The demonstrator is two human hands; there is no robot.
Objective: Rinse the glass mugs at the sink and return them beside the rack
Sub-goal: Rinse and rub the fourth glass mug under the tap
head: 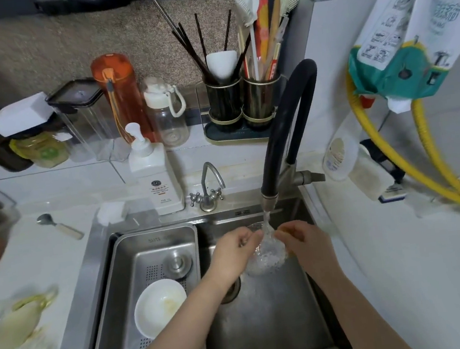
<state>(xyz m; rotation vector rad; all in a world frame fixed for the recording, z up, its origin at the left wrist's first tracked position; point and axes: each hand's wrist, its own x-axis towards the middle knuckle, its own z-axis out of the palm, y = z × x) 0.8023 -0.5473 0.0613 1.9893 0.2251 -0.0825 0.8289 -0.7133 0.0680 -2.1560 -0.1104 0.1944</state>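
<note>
Glass mug [265, 252] under the black faucet [281, 128], water running.
Left hand [232, 253] and right hand [306, 241] grip it over the steel sink [269, 327]; soap bottle [156, 177] label unreadable; white bowl [159, 307] in the tray alongside.

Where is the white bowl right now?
The white bowl sits in the steel tray on the sink's left side, just left of the left hand.
</note>
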